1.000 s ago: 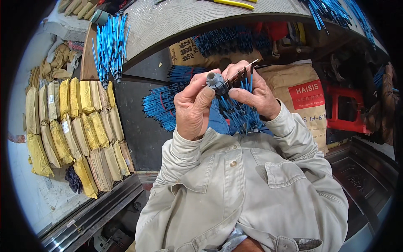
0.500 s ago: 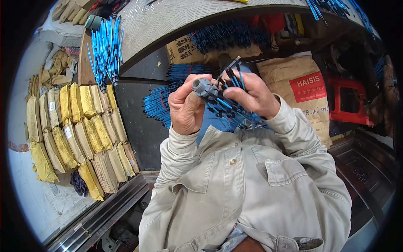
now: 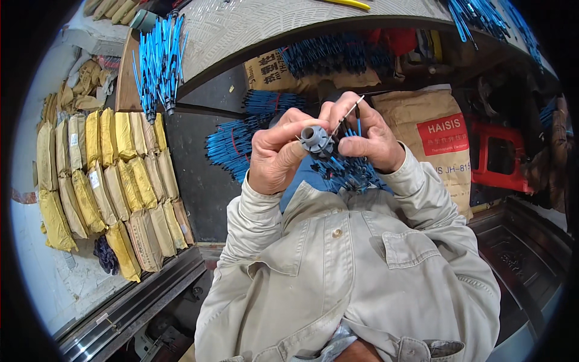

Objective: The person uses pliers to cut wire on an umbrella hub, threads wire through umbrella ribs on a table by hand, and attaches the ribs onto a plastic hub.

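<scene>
My left hand (image 3: 278,155) grips a small grey ribbed plastic connector (image 3: 316,139) between thumb and fingers, raised in front of my chest. My right hand (image 3: 367,137) pinches a thin light-coloured wire (image 3: 347,113) that slants up from the connector. A bunch of blue wires with dark ends (image 3: 350,172) hangs from the connector below both hands, over my lap. Beige sleeves cover both forearms.
A grey bench (image 3: 271,24) arches across the top, with blue wire bundles (image 3: 158,60) on its left end and more bundles (image 3: 241,136) below it. Rows of yellow and tan packets (image 3: 114,181) lie at left. A brown sack (image 3: 434,145) and a red stool (image 3: 503,157) stand at right.
Both hands stay together on the connector and have shifted slightly. The right hand now holds a single thin wire slanting up from it.
</scene>
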The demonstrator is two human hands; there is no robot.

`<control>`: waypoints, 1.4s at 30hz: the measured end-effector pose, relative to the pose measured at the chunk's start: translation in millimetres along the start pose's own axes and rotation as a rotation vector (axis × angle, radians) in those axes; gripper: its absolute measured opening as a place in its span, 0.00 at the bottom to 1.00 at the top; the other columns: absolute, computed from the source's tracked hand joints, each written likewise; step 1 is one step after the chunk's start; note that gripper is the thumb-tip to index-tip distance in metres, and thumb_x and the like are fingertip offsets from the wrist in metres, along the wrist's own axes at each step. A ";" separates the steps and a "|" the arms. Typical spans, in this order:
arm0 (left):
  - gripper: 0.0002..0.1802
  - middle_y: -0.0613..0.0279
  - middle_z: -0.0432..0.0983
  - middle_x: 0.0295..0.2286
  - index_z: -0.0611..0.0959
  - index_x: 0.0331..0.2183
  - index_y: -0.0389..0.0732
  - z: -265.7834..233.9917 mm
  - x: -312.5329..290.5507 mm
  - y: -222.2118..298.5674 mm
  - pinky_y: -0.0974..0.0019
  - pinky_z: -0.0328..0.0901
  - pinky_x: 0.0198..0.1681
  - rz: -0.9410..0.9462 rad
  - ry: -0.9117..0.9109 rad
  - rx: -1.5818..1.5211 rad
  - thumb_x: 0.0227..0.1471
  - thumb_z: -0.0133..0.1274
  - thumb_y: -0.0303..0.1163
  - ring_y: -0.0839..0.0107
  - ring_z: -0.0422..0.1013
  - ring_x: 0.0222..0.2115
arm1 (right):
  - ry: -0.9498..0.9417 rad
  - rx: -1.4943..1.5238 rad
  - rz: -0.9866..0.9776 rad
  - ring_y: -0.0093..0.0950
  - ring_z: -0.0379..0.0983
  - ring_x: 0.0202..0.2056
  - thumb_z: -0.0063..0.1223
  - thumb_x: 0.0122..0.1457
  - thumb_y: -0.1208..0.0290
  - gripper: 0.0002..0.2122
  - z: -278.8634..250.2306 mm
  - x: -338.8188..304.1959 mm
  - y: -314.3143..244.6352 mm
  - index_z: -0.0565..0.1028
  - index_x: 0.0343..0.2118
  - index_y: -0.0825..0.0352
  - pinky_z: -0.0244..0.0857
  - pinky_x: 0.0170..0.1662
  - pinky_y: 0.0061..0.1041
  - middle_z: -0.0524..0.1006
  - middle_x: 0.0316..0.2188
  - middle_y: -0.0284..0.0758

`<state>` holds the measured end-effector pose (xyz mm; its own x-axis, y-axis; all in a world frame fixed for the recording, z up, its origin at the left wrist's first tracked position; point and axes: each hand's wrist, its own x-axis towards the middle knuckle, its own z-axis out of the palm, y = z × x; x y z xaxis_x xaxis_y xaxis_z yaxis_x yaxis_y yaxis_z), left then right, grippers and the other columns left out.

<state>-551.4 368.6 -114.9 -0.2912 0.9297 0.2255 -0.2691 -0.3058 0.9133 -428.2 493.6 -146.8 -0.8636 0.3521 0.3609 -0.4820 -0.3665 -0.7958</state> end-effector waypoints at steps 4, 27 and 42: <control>0.21 0.59 0.71 0.33 0.78 0.40 0.31 2.7 -2.4 1.1 0.71 0.62 0.39 -0.020 0.002 -0.031 0.45 0.58 0.34 0.73 0.67 0.34 | -0.121 0.006 -0.019 0.21 0.62 0.35 0.60 0.47 0.65 0.14 -3.4 1.2 -4.0 0.68 0.33 0.63 0.55 0.42 0.23 0.68 0.31 0.29; 0.20 0.59 0.78 0.29 0.83 0.33 0.36 -15.3 23.9 5.3 0.62 0.57 0.47 0.182 -0.384 0.175 0.39 0.60 0.42 0.68 0.65 0.37 | -0.274 -0.048 0.406 0.15 0.62 0.32 0.63 0.45 0.66 0.14 0.5 -3.4 -31.0 0.69 0.27 0.67 0.58 0.35 0.17 0.70 0.30 0.26; 0.17 0.57 0.74 0.39 0.78 0.41 0.34 29.1 11.5 -0.9 0.67 0.58 0.47 -0.027 0.332 0.269 0.49 0.54 0.30 0.68 0.67 0.42 | 0.283 -0.473 -0.183 0.22 0.64 0.41 0.61 0.48 0.73 0.12 9.7 -1.0 7.3 0.66 0.29 0.68 0.58 0.44 0.21 0.69 0.42 0.37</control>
<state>-527.8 385.5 -103.2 -0.5789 0.8066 0.1194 -0.0444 -0.1774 0.9831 -432.3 482.3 -148.2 -0.6677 0.6139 0.4211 -0.4453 0.1240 -0.8868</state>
